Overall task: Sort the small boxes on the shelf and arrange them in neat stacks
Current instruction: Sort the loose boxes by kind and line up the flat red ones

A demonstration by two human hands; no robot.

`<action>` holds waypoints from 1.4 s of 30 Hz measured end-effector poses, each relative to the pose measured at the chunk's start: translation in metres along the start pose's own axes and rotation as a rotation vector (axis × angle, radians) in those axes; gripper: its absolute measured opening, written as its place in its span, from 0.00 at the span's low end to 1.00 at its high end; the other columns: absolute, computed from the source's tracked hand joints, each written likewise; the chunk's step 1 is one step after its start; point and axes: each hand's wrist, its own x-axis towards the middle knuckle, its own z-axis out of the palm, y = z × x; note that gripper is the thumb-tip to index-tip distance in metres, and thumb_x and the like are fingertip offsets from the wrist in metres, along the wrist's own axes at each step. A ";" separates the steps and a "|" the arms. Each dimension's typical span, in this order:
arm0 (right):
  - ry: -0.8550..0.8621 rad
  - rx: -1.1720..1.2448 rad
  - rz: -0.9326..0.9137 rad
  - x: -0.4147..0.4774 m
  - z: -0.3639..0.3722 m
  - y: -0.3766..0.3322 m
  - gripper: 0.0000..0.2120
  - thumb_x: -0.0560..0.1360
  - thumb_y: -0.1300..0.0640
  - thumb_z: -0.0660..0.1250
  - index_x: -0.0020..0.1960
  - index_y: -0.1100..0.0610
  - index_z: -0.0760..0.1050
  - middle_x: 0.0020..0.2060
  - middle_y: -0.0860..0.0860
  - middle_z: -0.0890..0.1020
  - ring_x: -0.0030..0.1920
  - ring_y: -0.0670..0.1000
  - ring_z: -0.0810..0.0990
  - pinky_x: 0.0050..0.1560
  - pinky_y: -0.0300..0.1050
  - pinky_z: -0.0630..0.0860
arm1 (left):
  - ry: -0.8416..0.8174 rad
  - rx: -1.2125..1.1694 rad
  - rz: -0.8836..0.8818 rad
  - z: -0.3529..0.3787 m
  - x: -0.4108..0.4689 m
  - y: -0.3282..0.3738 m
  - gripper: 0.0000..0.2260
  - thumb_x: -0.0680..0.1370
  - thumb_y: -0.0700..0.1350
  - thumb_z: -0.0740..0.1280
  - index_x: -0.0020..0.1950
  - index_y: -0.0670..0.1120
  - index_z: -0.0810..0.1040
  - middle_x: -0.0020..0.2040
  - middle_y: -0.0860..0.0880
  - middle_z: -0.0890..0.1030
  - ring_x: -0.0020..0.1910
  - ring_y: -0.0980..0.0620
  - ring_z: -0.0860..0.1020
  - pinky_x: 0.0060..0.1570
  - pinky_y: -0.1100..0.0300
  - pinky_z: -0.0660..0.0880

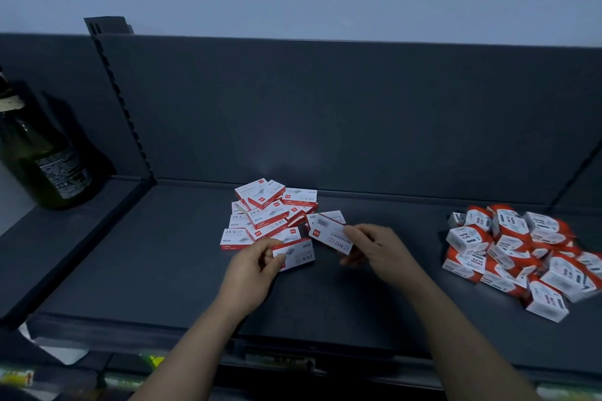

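Stacks not begun: our left hand (257,259) pinches a staple box (298,254), right hand (374,247) another box (329,233); staple heap (267,210), paper-clip heap (521,251) messy.

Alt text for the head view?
The left hand holds a red-and-white box, the right hand a second box, before a loose pile of matching boxes on a dark shelf. A heap of paper clip boxes lies to the right; a dark bottle stands far left.
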 end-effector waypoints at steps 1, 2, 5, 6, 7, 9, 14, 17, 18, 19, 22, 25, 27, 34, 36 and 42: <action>-0.015 0.013 0.019 -0.003 -0.001 0.001 0.12 0.79 0.53 0.62 0.48 0.59 0.79 0.40 0.54 0.83 0.38 0.54 0.84 0.38 0.43 0.80 | -0.005 -0.015 0.001 0.000 0.000 0.001 0.06 0.78 0.43 0.67 0.51 0.52 0.80 0.36 0.49 0.76 0.33 0.62 0.74 0.34 0.72 0.70; -0.032 0.014 0.039 -0.005 -0.001 0.002 0.12 0.79 0.53 0.62 0.49 0.60 0.79 0.40 0.54 0.83 0.38 0.54 0.84 0.38 0.43 0.80 | -0.012 -0.022 0.007 0.000 0.000 0.002 0.06 0.78 0.43 0.66 0.52 0.52 0.80 0.37 0.48 0.77 0.34 0.62 0.75 0.35 0.73 0.70; -0.073 -0.013 0.063 -0.008 -0.004 0.006 0.08 0.79 0.56 0.63 0.48 0.59 0.78 0.39 0.54 0.83 0.37 0.54 0.84 0.39 0.45 0.80 | -0.028 -0.016 0.027 -0.001 0.003 0.003 0.07 0.79 0.43 0.65 0.53 0.52 0.80 0.39 0.46 0.79 0.38 0.57 0.77 0.36 0.72 0.71; -0.080 -0.032 0.061 -0.009 -0.005 0.008 0.07 0.79 0.56 0.63 0.49 0.59 0.78 0.39 0.53 0.83 0.37 0.53 0.84 0.39 0.44 0.79 | -0.029 -0.010 0.033 -0.001 0.005 0.002 0.07 0.79 0.43 0.65 0.53 0.52 0.80 0.39 0.48 0.79 0.39 0.56 0.77 0.37 0.71 0.71; -0.079 -0.049 0.057 -0.011 -0.006 0.009 0.07 0.78 0.57 0.64 0.50 0.59 0.78 0.40 0.53 0.83 0.37 0.52 0.83 0.39 0.43 0.79 | -0.031 -0.009 0.039 -0.002 0.006 0.002 0.07 0.79 0.43 0.65 0.53 0.52 0.80 0.37 0.49 0.78 0.38 0.56 0.76 0.37 0.71 0.71; -0.051 -0.079 0.044 -0.013 -0.009 0.009 0.06 0.77 0.58 0.66 0.51 0.58 0.79 0.43 0.53 0.83 0.38 0.49 0.82 0.42 0.42 0.79 | -0.035 -0.013 0.037 -0.001 0.007 0.001 0.07 0.79 0.42 0.66 0.53 0.52 0.80 0.35 0.52 0.75 0.35 0.58 0.74 0.36 0.70 0.70; 0.055 -0.084 -0.030 -0.016 -0.014 0.002 0.07 0.74 0.63 0.70 0.46 0.51 0.79 0.43 0.49 0.84 0.46 0.50 0.83 0.49 0.42 0.80 | -0.040 -0.025 -0.027 -0.003 0.010 -0.006 0.08 0.78 0.44 0.66 0.57 0.52 0.75 0.40 0.43 0.75 0.38 0.55 0.74 0.37 0.70 0.70; 0.062 -0.127 -0.050 -0.012 -0.010 -0.003 0.10 0.73 0.63 0.70 0.46 0.49 0.78 0.43 0.50 0.84 0.46 0.50 0.83 0.49 0.46 0.81 | -0.058 -0.033 -0.036 -0.005 0.009 -0.005 0.06 0.78 0.44 0.66 0.53 0.52 0.75 0.42 0.42 0.78 0.37 0.56 0.74 0.35 0.71 0.69; 0.063 -0.133 -0.056 -0.010 -0.007 -0.003 0.10 0.73 0.63 0.70 0.46 0.48 0.78 0.43 0.49 0.84 0.45 0.48 0.83 0.48 0.46 0.81 | -0.058 -0.032 -0.037 -0.006 0.009 -0.004 0.05 0.78 0.43 0.67 0.53 0.52 0.76 0.42 0.42 0.78 0.36 0.56 0.74 0.34 0.71 0.69; 0.066 -0.130 -0.065 -0.008 -0.006 -0.004 0.09 0.73 0.62 0.70 0.46 0.48 0.78 0.43 0.49 0.84 0.45 0.47 0.83 0.48 0.46 0.81 | -0.054 -0.028 -0.035 -0.006 0.009 -0.004 0.05 0.78 0.43 0.67 0.52 0.51 0.75 0.42 0.42 0.78 0.36 0.57 0.73 0.33 0.72 0.69; 0.074 -0.110 -0.055 -0.003 -0.003 -0.001 0.06 0.74 0.61 0.70 0.47 0.50 0.79 0.44 0.48 0.84 0.46 0.47 0.83 0.46 0.43 0.81 | -0.062 0.046 -0.010 -0.007 0.008 -0.002 0.08 0.75 0.41 0.69 0.49 0.53 0.74 0.40 0.47 0.77 0.35 0.57 0.73 0.35 0.68 0.72; 0.063 -0.090 0.004 -0.002 -0.002 0.004 0.05 0.75 0.59 0.69 0.49 0.51 0.79 0.42 0.48 0.84 0.40 0.44 0.82 0.40 0.38 0.77 | -0.132 0.255 0.079 -0.003 0.012 0.006 0.13 0.74 0.47 0.70 0.57 0.56 0.74 0.49 0.58 0.78 0.46 0.58 0.77 0.49 0.58 0.77; 0.056 -0.070 0.027 -0.002 -0.002 0.007 0.06 0.76 0.60 0.67 0.51 0.53 0.79 0.41 0.49 0.84 0.35 0.42 0.79 0.38 0.37 0.76 | -0.163 0.391 0.103 0.000 0.017 0.016 0.15 0.77 0.51 0.66 0.63 0.55 0.74 0.56 0.57 0.78 0.52 0.56 0.76 0.53 0.56 0.76; 0.062 0.132 0.088 -0.009 -0.010 0.016 0.07 0.77 0.62 0.65 0.53 0.57 0.79 0.44 0.55 0.84 0.38 0.48 0.80 0.41 0.40 0.78 | -0.024 0.118 -0.082 0.006 0.022 0.024 0.04 0.77 0.45 0.66 0.49 0.51 0.72 0.50 0.51 0.81 0.46 0.52 0.80 0.44 0.52 0.80; 0.056 0.195 0.087 -0.010 -0.012 0.018 0.08 0.77 0.62 0.65 0.54 0.57 0.79 0.45 0.54 0.84 0.42 0.50 0.82 0.45 0.41 0.79 | 0.007 -0.035 -0.087 0.006 0.020 0.023 0.07 0.77 0.41 0.66 0.51 0.51 0.70 0.48 0.50 0.80 0.46 0.50 0.80 0.41 0.56 0.80; 0.098 0.153 0.077 -0.004 -0.011 0.019 0.07 0.79 0.59 0.63 0.53 0.53 0.78 0.46 0.52 0.82 0.48 0.49 0.81 0.46 0.45 0.80 | 0.014 -0.236 -0.065 0.003 0.014 0.017 0.13 0.77 0.38 0.66 0.55 0.55 0.70 0.53 0.49 0.79 0.37 0.51 0.72 0.41 0.57 0.75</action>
